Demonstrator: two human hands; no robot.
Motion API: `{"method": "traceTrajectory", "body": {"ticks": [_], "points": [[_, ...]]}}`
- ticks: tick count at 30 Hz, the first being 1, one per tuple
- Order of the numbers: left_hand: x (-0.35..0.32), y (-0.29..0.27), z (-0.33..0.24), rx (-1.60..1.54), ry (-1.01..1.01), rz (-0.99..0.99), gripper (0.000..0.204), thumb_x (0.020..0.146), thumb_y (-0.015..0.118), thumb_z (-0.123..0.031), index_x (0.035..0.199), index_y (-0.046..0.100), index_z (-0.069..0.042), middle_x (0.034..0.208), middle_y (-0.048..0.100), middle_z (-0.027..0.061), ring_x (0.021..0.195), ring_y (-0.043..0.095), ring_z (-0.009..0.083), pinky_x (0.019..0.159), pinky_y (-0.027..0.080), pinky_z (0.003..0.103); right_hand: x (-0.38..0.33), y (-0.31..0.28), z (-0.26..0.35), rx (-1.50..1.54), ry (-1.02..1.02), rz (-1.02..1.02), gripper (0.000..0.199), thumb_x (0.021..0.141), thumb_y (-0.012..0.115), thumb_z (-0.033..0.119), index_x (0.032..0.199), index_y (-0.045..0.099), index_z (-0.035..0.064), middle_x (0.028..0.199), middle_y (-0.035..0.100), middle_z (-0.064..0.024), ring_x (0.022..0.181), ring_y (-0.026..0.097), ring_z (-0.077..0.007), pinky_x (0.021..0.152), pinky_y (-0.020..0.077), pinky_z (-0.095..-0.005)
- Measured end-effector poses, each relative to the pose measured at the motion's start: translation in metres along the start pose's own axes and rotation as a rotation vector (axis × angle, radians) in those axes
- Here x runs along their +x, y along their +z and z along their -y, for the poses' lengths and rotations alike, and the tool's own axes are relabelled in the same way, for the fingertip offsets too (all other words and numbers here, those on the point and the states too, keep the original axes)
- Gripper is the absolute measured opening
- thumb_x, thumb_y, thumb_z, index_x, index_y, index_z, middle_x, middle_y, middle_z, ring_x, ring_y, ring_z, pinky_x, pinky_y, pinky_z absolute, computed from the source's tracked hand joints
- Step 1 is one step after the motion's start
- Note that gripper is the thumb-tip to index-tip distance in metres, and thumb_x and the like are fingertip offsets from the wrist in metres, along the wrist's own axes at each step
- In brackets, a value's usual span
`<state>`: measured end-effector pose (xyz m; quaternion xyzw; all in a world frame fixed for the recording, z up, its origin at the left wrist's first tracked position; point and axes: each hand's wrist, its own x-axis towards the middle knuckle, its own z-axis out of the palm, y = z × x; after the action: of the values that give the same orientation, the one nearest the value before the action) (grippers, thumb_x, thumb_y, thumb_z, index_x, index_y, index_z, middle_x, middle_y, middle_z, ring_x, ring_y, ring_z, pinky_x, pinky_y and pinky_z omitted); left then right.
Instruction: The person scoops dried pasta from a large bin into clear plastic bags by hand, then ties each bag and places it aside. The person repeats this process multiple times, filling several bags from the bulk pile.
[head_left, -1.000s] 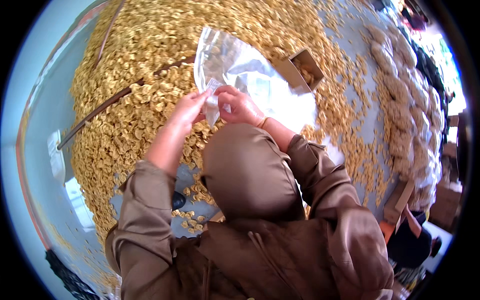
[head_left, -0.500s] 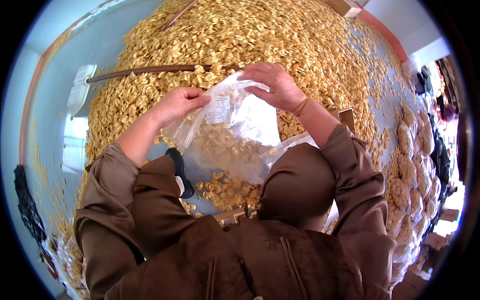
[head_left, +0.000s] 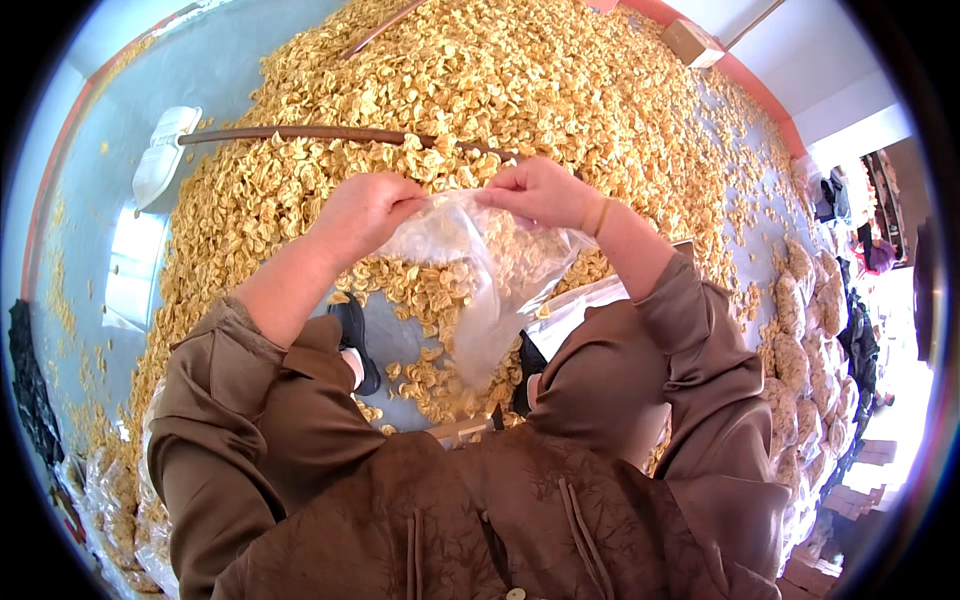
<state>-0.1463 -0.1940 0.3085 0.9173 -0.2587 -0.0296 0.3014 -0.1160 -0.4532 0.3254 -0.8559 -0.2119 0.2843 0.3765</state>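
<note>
Bag edge [head_left: 456,201] between hands [head_left: 368,212] [head_left: 545,192], floor [head_left: 398,325] below

Brought the right hand [head_left: 545,193] down from higher up, now level with the left hand [head_left: 368,213] and closer to it than half a second ago. Pulled the clear bag [head_left: 484,330] in from out front, now thin and crumpled instead of wide. Maybe twisted too, but hard to tell through the shine. Moved the right knee [head_left: 602,372] aside, with a dark shoe [head_left: 528,362] now showing beside it.
</note>
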Motion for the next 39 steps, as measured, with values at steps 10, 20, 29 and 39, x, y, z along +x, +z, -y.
{"method": "traceTrajectory", "body": {"ticks": [10,20,29,39], "points": [[-0.012,-0.015,0.025,-0.442,-0.425,0.329,0.020,0.076,0.077,-0.024,0.082,0.069,-0.007,0.072,0.065,0.0006,0.063,0.056,0.0076,0.059,0.046,0.024,-0.048,-0.019,-0.031,-0.167,-0.142,-0.066,0.029,0.090,0.062,0.032,0.087,0.070,0.0042,0.068,0.064,-0.0043,0.064,0.062,-0.0141,0.063,0.0500,-0.0292],[-0.013,-0.007,0.007,-0.842,-0.484,0.390,0.019,0.080,0.075,-0.022,0.083,0.064,-0.007,0.073,0.061,-0.0029,0.067,0.054,0.0059,0.058,0.041,0.021,-0.034,0.035,0.034,-0.507,-0.723,-0.292,0.029,0.079,0.068,0.020,0.106,0.063,0.0105,0.096,0.064,-0.0076,0.094,0.060,-0.0289,0.081,0.0484,-0.0397],[-0.022,0.000,0.089,-0.621,-0.608,-0.096,0.016,0.080,0.054,0.004,0.087,0.062,-0.008,0.077,0.060,0.0039,0.058,0.053,0.0098,0.055,0.044,0.022,-0.038,0.073,0.073,0.000,-0.602,0.214,0.021,0.089,0.055,0.029,0.085,0.054,0.0081,0.067,0.061,-0.0146,0.061,0.062,-0.0345,0.057,0.0495,-0.0444],[-0.050,0.090,0.172,-0.621,-0.503,0.371,0.049,0.075,0.071,-0.010,0.123,0.060,-0.010,0.113,0.057,0.0138,0.098,0.058,0.0163,0.081,0.051,0.032,0.119,0.081,-0.071,0.365,-0.140,0.226,0.032,0.086,0.063,0.030,0.114,0.065,0.0140,0.093,0.069,-0.0100,0.086,0.066,-0.0202,0.078,0.0506,-0.0337]]}}
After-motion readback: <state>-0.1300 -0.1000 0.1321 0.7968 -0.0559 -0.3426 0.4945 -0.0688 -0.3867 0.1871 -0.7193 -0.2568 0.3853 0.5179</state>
